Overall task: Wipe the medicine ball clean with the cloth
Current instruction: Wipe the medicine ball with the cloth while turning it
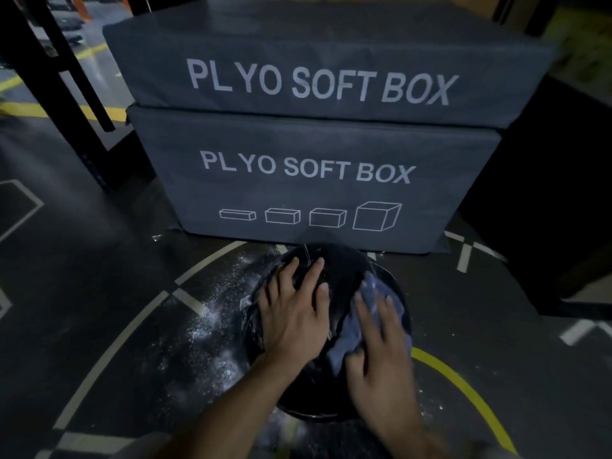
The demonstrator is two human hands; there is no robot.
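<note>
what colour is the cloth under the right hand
Greyish blue. The cloth shows in the head view, pressed on the black medicine ball by the right hand.

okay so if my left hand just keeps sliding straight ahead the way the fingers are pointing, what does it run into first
Probably only more of the medicine ball: the left hand lies flat on it, fingers pointing up and away. Past the ball's far edge, the lower plyo soft box stands right behind, though the gap between them is hard to judge.

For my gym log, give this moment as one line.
left hand steadies medicine ball | right hand presses cloth
</note>
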